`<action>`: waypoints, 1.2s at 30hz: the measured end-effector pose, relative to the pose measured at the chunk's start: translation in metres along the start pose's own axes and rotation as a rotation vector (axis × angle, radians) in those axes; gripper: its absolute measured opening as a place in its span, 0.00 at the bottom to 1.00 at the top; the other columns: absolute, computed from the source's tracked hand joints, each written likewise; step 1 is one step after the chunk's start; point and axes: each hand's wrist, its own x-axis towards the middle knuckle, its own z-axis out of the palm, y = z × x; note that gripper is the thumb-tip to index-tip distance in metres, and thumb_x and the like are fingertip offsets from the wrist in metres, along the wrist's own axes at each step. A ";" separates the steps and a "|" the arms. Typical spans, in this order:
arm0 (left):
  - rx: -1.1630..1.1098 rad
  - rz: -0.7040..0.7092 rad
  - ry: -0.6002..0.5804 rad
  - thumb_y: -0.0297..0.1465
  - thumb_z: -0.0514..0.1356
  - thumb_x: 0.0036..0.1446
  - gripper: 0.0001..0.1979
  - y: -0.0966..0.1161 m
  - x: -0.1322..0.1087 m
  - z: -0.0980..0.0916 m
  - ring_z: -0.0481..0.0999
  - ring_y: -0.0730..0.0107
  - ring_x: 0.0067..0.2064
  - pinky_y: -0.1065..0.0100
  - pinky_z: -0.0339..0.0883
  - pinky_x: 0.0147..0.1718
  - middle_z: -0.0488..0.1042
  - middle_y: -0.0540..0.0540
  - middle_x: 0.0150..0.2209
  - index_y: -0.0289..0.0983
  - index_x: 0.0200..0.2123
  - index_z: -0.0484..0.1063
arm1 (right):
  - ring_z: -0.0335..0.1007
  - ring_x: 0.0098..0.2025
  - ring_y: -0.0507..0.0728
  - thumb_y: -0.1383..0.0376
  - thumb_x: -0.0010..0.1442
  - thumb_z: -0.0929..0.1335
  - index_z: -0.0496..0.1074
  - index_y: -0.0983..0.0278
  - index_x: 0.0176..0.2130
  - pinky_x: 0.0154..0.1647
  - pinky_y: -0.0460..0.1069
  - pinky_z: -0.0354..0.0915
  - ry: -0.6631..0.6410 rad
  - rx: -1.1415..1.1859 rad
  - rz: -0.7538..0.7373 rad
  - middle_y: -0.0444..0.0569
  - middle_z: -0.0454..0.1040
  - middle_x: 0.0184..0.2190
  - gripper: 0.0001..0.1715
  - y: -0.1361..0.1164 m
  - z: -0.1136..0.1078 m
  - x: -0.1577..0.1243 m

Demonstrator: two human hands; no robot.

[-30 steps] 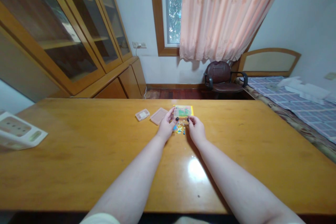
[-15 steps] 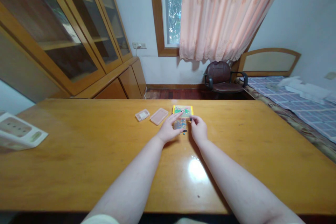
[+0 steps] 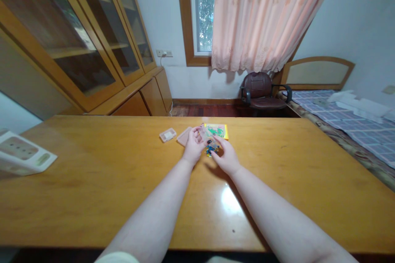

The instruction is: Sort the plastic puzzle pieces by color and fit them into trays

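Observation:
A small clear plastic box [image 3: 205,133] is tilted up between my two hands above the table. My left hand [image 3: 194,144] is closed on its left side, thumb across the near face. My right hand [image 3: 227,156] grips the box's lower right side, index finger at the edge and thumb beneath. Small blue, yellow and dark pieces [image 3: 212,149] are bunched at the low end, between the thumbs; whether all of them lie inside the box I cannot tell. Behind the box lies a yellow-edged card with a green picture [image 3: 219,130], partly covered.
Left of my hands, a pinkish clear tray [image 3: 183,136] and a smaller clear case with a white label [image 3: 168,134] rest on the wooden table [image 3: 123,197]. A white box with a window [image 3: 26,154] stands at the left edge. Beyond the table is a brown armchair [image 3: 259,90].
The clear box has been raised and tipped, and its coloured pieces have gathered at the near end. My left hand has turned to grip its side; my right hand has shifted slightly nearer and left.

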 end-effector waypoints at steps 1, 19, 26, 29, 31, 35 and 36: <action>-0.018 -0.029 -0.010 0.41 0.70 0.38 0.37 -0.001 0.000 0.000 0.68 0.59 0.55 0.59 0.63 0.52 0.62 0.34 0.57 0.39 0.49 0.55 | 0.64 0.55 0.62 0.63 0.51 0.68 0.64 0.64 0.55 0.56 0.58 0.60 0.009 -0.043 -0.010 0.57 0.68 0.54 0.32 0.000 0.001 0.000; 0.738 0.097 0.051 0.37 0.53 0.58 0.17 0.013 -0.006 -0.009 0.68 0.56 0.53 0.54 0.56 0.56 0.71 0.40 0.49 0.38 0.48 0.69 | 0.72 0.44 0.60 0.62 0.56 0.65 0.71 0.64 0.48 0.47 0.54 0.67 0.074 -0.030 0.162 0.53 0.76 0.43 0.20 0.002 0.000 0.001; 1.263 -0.151 0.046 0.34 0.59 0.51 0.26 0.013 -0.009 -0.013 0.55 0.40 0.61 0.40 0.37 0.59 0.61 0.29 0.58 0.32 0.53 0.66 | 0.71 0.44 0.61 0.63 0.54 0.64 0.69 0.65 0.46 0.47 0.55 0.66 0.132 -0.013 0.192 0.55 0.75 0.42 0.19 -0.001 -0.001 0.000; 1.355 -0.213 0.025 0.35 0.57 0.52 0.29 0.010 -0.007 -0.020 0.51 0.42 0.63 0.37 0.30 0.58 0.55 0.30 0.62 0.33 0.58 0.60 | 0.70 0.46 0.61 0.62 0.56 0.64 0.68 0.66 0.47 0.48 0.55 0.66 0.136 0.019 0.183 0.55 0.74 0.43 0.19 -0.001 -0.001 0.000; 1.407 -0.261 0.063 0.36 0.57 0.53 0.31 0.009 -0.004 -0.027 0.48 0.42 0.64 0.36 0.28 0.58 0.52 0.30 0.63 0.32 0.59 0.58 | 0.70 0.47 0.61 0.62 0.56 0.64 0.68 0.66 0.48 0.49 0.55 0.65 0.144 0.016 0.169 0.56 0.74 0.44 0.20 0.001 -0.001 0.000; 1.418 -0.302 0.261 0.39 0.57 0.53 0.32 0.010 0.002 -0.035 0.45 0.36 0.64 0.32 0.30 0.56 0.52 0.26 0.62 0.28 0.58 0.59 | 0.67 0.51 0.60 0.65 0.55 0.64 0.68 0.63 0.51 0.53 0.58 0.62 0.123 -0.048 0.064 0.54 0.72 0.48 0.23 0.006 0.001 0.001; 1.377 -0.234 0.281 0.40 0.55 0.55 0.31 0.011 0.002 -0.034 0.46 0.38 0.64 0.34 0.33 0.57 0.53 0.26 0.62 0.28 0.57 0.60 | 0.66 0.52 0.60 0.66 0.55 0.65 0.68 0.62 0.52 0.55 0.58 0.61 0.115 -0.072 0.030 0.53 0.72 0.50 0.24 0.008 0.001 0.001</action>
